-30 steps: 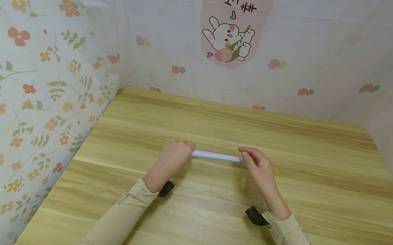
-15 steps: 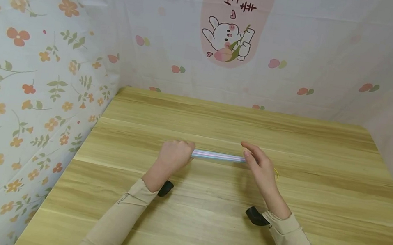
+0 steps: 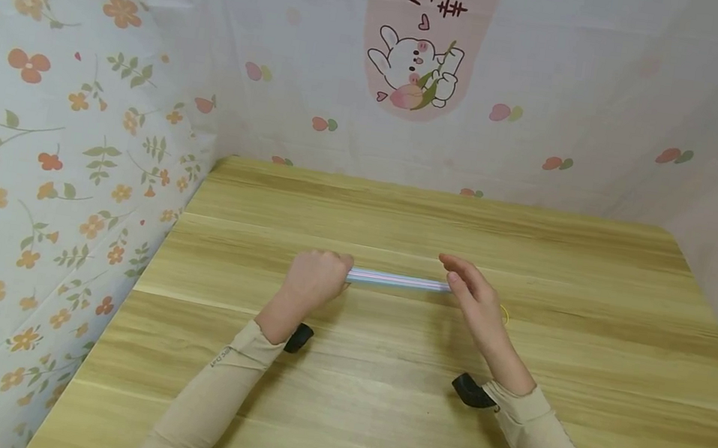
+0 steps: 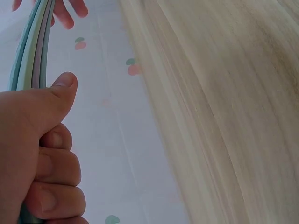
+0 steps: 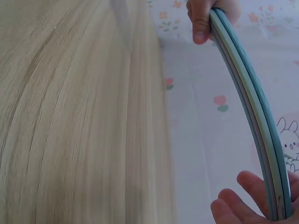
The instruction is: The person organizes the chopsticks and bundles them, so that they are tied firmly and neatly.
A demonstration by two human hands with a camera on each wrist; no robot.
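Note:
A bundle of long thin pastel sticks (image 3: 395, 280) in teal, pale green and mauve spans the gap between my hands, held above the table. My left hand (image 3: 316, 279) wraps its fingers round one end; the left wrist view shows the thumb (image 4: 63, 88) lying along the bundle. The other end reaches the palm side of my right hand (image 3: 477, 294). In the right wrist view, that hand's fingers (image 5: 231, 207) are spread and extended beside the sticks (image 5: 252, 100), not curled round them.
A thin yellow loop (image 3: 505, 316) shows just beyond my right wrist, partly hidden by it. The wood-grain table (image 3: 372, 438) lies beneath, with a printed curtain (image 3: 289, 33) along its back and left sides. Black wrist mounts (image 3: 472, 391) stick out under the cuffs.
My right fingers have lifted and spread, and the thumb has shifted right along the bundle, baring more of it. My left hand keeps its grip. The head view has tilted slightly.

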